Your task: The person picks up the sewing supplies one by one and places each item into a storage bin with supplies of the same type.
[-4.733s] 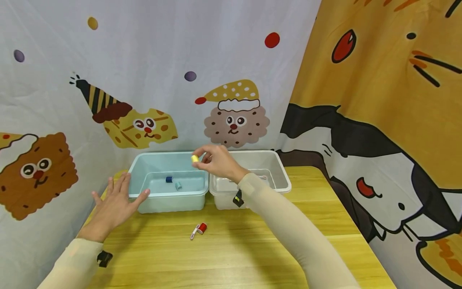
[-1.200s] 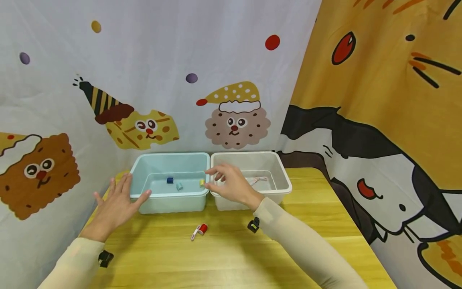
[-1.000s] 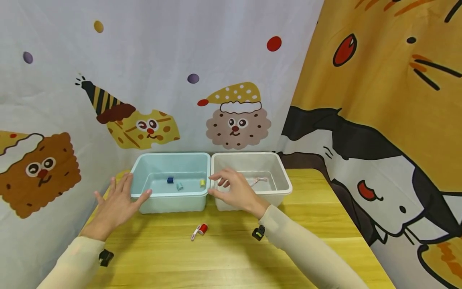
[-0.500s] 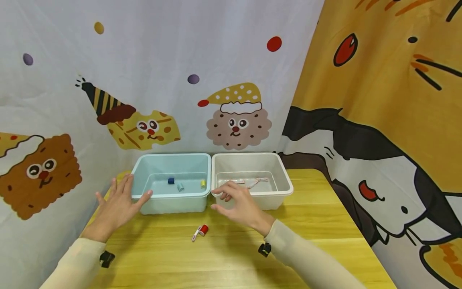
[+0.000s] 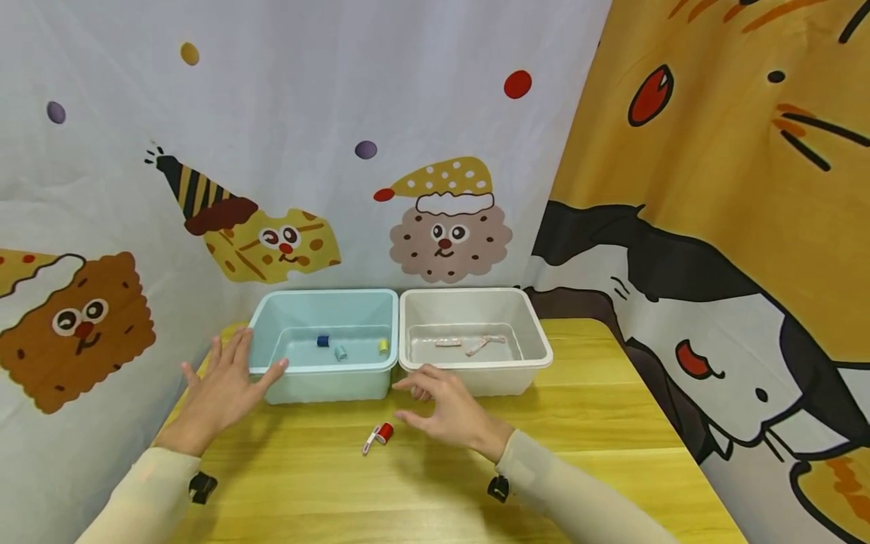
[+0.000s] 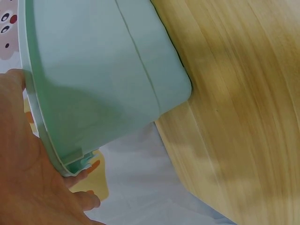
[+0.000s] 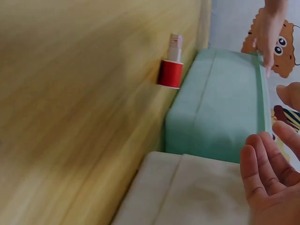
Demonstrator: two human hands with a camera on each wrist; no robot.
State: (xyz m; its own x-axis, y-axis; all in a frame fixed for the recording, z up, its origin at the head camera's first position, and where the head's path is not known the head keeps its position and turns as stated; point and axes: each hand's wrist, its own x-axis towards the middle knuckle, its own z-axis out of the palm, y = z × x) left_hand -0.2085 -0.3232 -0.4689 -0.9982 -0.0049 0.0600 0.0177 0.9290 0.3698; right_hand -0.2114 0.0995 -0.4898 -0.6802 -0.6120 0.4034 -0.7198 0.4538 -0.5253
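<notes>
My left hand (image 5: 219, 389) rests with spread fingers on the near left corner of the light blue bin (image 5: 326, 385); in the left wrist view its fingers (image 6: 86, 199) touch the rim. In that bin lie a dark blue thread spool (image 5: 322, 341), a pale blue one (image 5: 340, 353) and a yellow one (image 5: 384, 346). My right hand (image 5: 451, 412) hovers over the table, thumb and fingers apart, holding nothing. Just left of its fingertips is a red thread spool (image 5: 385, 433). Against the spool lies a folded white tape with fine markings (image 7: 175, 44).
A light grey bin (image 5: 476, 381) stands right beside the blue one. Inside it are a small pinkish strip (image 5: 448, 343) and a looped pale tape (image 5: 485, 345). Behind the wooden table (image 5: 435, 499) hangs a printed cloth (image 5: 285, 98).
The yellow spool, earlier pinched in my right hand over the blue bin, now lies inside it. My right hand has since come down toward the red spool. My left hand stays in place.
</notes>
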